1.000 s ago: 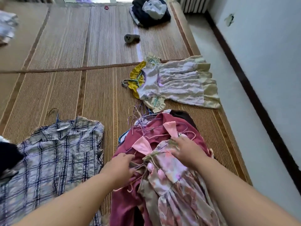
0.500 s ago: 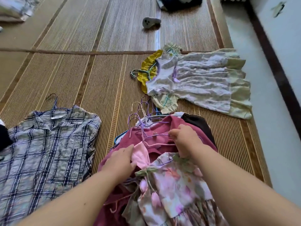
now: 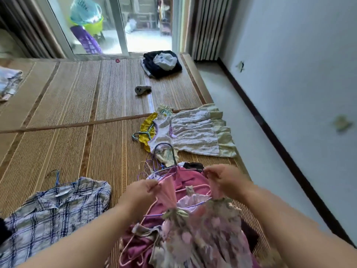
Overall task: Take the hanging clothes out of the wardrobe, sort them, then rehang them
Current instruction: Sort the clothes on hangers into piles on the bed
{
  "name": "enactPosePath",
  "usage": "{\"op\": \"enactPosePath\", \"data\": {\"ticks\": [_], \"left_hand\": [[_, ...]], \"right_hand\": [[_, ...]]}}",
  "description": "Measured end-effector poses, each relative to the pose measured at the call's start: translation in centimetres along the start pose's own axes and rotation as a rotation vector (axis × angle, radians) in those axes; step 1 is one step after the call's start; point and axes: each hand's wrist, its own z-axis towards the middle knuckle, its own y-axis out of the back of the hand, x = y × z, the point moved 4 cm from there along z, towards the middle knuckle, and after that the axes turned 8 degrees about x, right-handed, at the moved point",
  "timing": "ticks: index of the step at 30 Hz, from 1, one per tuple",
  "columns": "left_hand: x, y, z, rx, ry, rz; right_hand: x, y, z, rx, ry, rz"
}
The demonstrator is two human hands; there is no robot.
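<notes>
While the woven straw mat (image 3: 81, 144) takes up most of the floor, the clothes are spread over its near half. Biggest is a blue plaid shirt (image 3: 56, 215) lying flat at the lower left with its hanger hook poking out at the collar. Next, a pale tiered dress (image 3: 199, 134) lies flat farther out toward the wall, with a yellow garment (image 3: 145, 127) tucked under its left edge. Right in front is a heap topped by a maroon top (image 3: 185, 180) with a bunch of thin hangers (image 3: 154, 167) sticking out the far side. The pink floral dress (image 3: 202, 229) is lifted off that heap: left hand (image 3: 144, 192) has its fingers pinched shut on the pink left shoulder strap, right hand (image 3: 225, 177) pinched on the right one. Way back there's a dark folded pile (image 3: 162, 63) by the glass door, and a small grey gadget (image 3: 142, 90) on the mat.
</notes>
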Motion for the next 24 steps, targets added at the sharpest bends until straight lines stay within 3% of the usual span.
{"op": "enactPosePath", "data": {"ticks": [7,11,18,24], "left_hand": [[-12.6,7.0,-6.8,-0.092,-0.357,0.173],[-17.5,9.4,-9.3,-0.171,-0.442,0.302],[-25.1,9.3,-10.5,-0.215,-0.585,0.380],[-34.0,4.5,-8.9,-0.227,-0.636,0.348]], "right_hand": [[6.0,9.9,-12.2,-0.305,-0.027,0.013],[7.1,13.1,-17.8,-0.489,-0.043,0.064],[4.4,17.4,-23.9,-0.685,-0.050,0.166],[-1.3,23.3,-28.0,-0.793,-0.023,0.170]]}}
